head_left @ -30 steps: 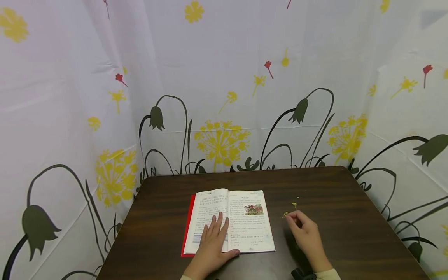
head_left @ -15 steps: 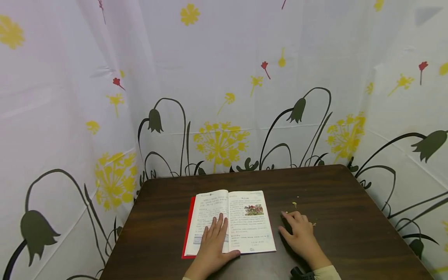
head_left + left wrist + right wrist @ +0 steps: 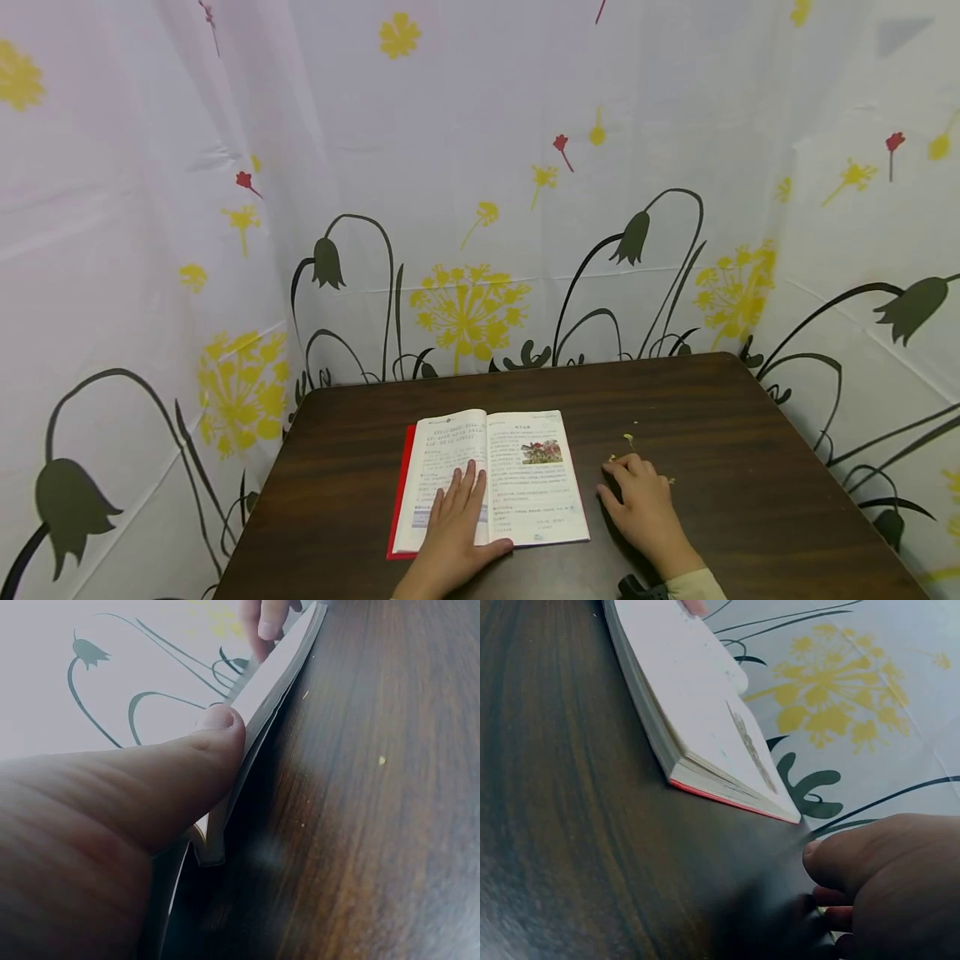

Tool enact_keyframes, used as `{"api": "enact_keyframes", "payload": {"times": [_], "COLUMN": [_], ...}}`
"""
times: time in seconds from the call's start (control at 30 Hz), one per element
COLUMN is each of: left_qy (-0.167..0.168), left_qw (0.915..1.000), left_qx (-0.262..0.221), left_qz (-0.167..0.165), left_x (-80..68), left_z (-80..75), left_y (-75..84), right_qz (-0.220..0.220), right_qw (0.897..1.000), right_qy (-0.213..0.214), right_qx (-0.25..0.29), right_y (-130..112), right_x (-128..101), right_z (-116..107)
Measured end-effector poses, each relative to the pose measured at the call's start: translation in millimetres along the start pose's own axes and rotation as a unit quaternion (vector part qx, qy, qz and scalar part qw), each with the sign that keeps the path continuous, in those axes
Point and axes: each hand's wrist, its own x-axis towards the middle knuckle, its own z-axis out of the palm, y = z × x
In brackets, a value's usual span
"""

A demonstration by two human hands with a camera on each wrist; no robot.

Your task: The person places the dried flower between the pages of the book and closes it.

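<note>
Red-covered book [image 3: 504, 479], open with 2 printed pages [image 3: 536, 500] upward, small yellow bits [image 3: 628, 437] to its right

This looks like a study spot: a flowered curtain [image 3: 465, 125] hangs behind a brown table [image 3: 337, 475] bearing an open book [image 3: 521, 483].

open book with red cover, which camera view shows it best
The head view: both pages of the open red-covered paper book face up, partly under the left hand. The left wrist view shows mostly page edges; the right wrist view, mainly one slanted page and edges.
</note>
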Motion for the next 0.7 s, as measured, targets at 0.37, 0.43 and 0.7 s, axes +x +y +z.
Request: {"api": "enact_keyframes", "payload": {"times": [0.37,0.43,0.7], "left_qy": [0.002,0.0,-0.001], "left_qw": [0.9999,0.9999,0.9999], "left_qx": [0.01,0.011,0.012], "left_qz": [0.003,0.002,0.001], "left_x": [0.6,0.9,1.5], "left_z": [-0.1,-0.1,-0.6], "left_y": [-1.7,-2.1,-1.2], "right_qz": [0.063,0.071,0.056], "right_qw": [0.996,0.996,0.998], "right_qy": [0.056,0.042,0.019], "right_qx": [0.02,0.016,0.004], "right_y": [2.3,2.8,5.9], "right_x": [1.2,1.0,2.1], "right_z": [-7.6,-7.8,-3.3]}}
